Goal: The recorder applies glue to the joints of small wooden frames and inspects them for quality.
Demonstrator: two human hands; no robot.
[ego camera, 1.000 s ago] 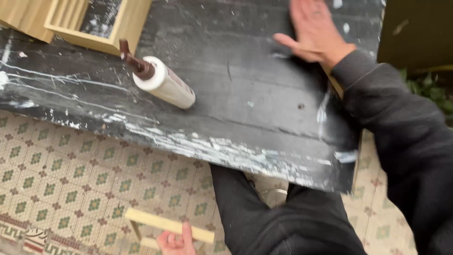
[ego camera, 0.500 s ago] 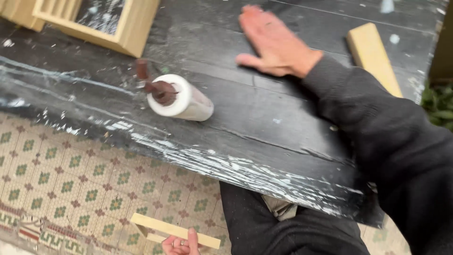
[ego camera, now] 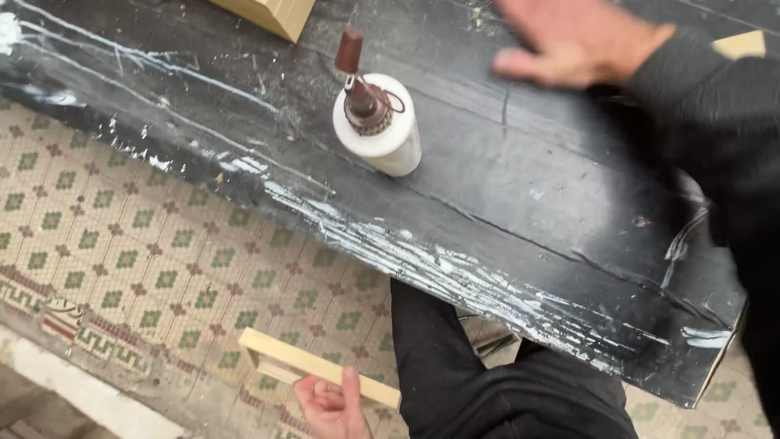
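My right hand (ego camera: 578, 39) lies flat and blurred on the black, paint-streaked tabletop (ego camera: 520, 195), fingers spread, holding nothing; its dark sleeve runs off to the right. Left of it a white bottle with a brown nozzle cap (ego camera: 378, 122) stands on the table. Below the table edge my left hand (ego camera: 331, 406) grips a pale wooden strip (ego camera: 313, 367) low over the tiled floor, next to my dark trouser leg (ego camera: 479, 382).
A pale wooden frame corner (ego camera: 272, 12) sits at the table's far edge. Another wood piece (ego camera: 741, 45) shows at top right behind my sleeve. The floor (ego camera: 146, 268) has green and brown patterned tiles. The table's front edge runs diagonally down to the right.
The view has dropped and shifted right, so the bottle now sits near top centre. My left hand has raised the wooden strip further into view. My right hand stays on the tabletop.
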